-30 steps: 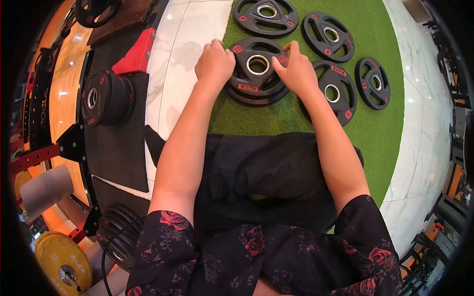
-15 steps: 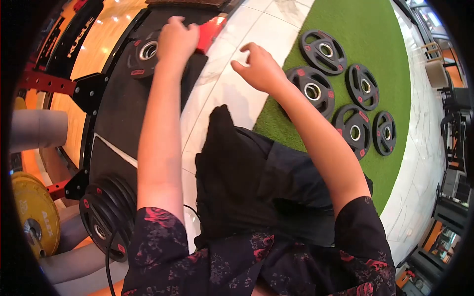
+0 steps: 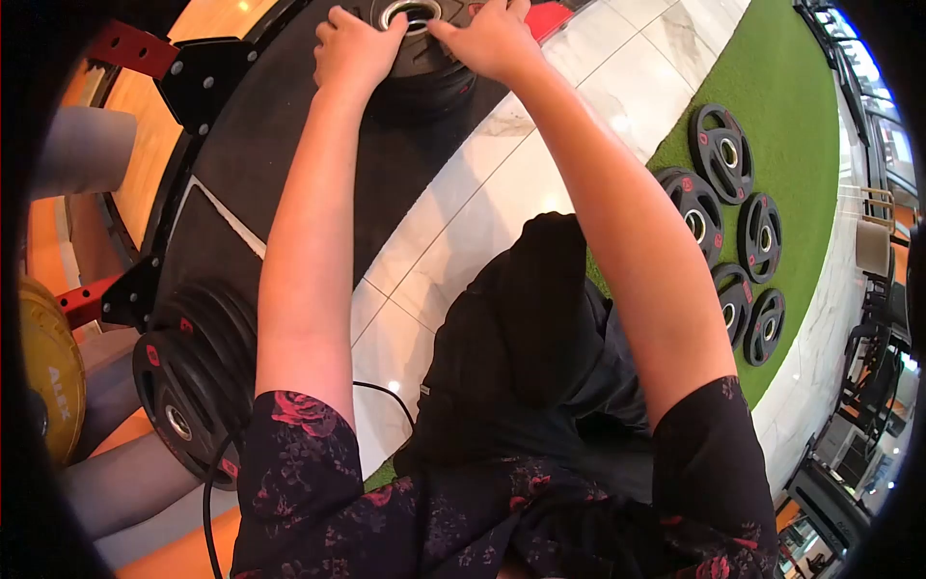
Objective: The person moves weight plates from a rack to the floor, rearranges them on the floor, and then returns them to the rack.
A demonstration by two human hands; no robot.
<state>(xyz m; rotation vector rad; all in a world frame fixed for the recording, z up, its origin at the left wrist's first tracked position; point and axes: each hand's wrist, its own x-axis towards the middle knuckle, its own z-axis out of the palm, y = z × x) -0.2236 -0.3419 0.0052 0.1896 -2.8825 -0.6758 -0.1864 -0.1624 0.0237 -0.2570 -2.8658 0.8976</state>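
Note:
A black weight plate with a metal hub ring lies on top of a stack of black plates at the top of the view. My left hand is closed on its left side, with the thumb beside the hub. From the right, my right hand grips the same plate, its thumb also close to the hub. The top of the plate and some fingertips are cut off by the frame edge. Both forearms reach forward over the black rubber mat.
Several black plates lie on green turf at the right. More black plates and a yellow plate stand at lower left, near the rack's black bracket. A red object sits beyond my right hand. A black cable runs nearby.
My view has turned left toward the plate stack. The right hand, held in the air over the tiles before, is now on the top plate with the left hand.

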